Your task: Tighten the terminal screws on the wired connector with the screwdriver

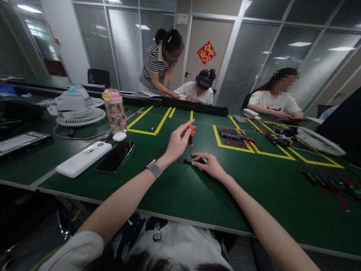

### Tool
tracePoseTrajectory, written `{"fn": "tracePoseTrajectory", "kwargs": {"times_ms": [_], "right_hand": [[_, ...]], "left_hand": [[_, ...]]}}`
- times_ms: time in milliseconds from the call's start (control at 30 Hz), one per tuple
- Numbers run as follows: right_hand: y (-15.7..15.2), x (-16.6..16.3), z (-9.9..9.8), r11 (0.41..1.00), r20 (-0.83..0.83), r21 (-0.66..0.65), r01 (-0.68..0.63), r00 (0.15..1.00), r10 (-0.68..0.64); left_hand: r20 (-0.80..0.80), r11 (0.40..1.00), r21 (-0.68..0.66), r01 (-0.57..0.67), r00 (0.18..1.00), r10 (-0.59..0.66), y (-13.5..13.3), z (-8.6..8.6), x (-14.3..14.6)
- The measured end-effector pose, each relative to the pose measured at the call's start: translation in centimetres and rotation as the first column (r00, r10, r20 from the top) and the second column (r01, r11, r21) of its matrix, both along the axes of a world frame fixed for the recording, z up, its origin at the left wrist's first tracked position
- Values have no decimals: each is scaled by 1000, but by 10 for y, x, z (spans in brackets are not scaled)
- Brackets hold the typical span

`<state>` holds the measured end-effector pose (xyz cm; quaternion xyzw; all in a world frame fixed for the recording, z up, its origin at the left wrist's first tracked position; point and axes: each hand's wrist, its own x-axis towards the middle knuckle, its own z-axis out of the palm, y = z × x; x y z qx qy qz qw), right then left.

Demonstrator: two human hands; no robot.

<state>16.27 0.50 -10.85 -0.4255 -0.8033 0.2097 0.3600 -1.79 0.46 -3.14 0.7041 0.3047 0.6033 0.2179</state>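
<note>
Glass partitions (123,37) and a pale door (194,37) at the back, with three co-workers (201,94) beyond the far edge of a green desk (160,198).

Towards the desk's left end, a thin rectangular box (11,146) with a pale label, then white fans (80,116) of ribbed plastic. Next, a clear bottle (117,117) with a pink lid, a small rounded white case (119,137), a smooth white power bank (83,159) towards the near edge, and just beside it a glossy black phone (115,156).

At the desk's middle, between near and far edges, a left hand (177,143) in a narrow grip on the orange handle of a screwdriver (191,133), with the thin shaft down towards a small board (189,161). Thin, limp wires at the board's left. Beside it, a right hand (210,165) with fingers pinched on the board's right end, apparently to steady it.

By the look of it, work on this board under way and not yet complete; exact contact at the tip too small to tell.

Near the far edge, right of the hands, a tangled heap of wired boards (235,137) within flat yellow tape (217,142); towards the right end, a second, looser heap (334,185). No sign of which heap, if either, already done.
</note>
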Motion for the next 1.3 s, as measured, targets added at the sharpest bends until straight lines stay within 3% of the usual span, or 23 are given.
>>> {"fn": "tracePoseTrajectory", "kwargs": {"times_ms": [167,367,567,733,933,1133,1200,1300], "right_hand": [[0,0,0,1000,9,6,6,1000,-7],[0,0,0,1000,4,5,6,1000,-6],[0,0,0,1000,1,8,1,1000,-1],[-1,0,1,1000,5,7,4,1000,-4],[-1,0,1,1000,1,9,0,1000,0],[0,0,0,1000,2,13,-3,1000,3],[0,0,-1,1000,-4,12,-9,1000,9],[-1,0,-1,1000,-9,10,-8,1000,8]], "left_hand": [[-35,991,86,-99,994,103,-1,-1,0],[-71,999,54,5,998,-1,-3,-1,1],[-114,978,133,-158,978,173,-3,-3,1],[-125,994,111,-12,992,26,-2,-4,2],[-96,987,106,-119,987,130,-3,-2,1],[-6,994,-59,95,995,-95,2,-2,2],[11,994,-61,87,996,-86,3,-3,2],[-43,998,41,-46,998,48,0,-2,0]]}}
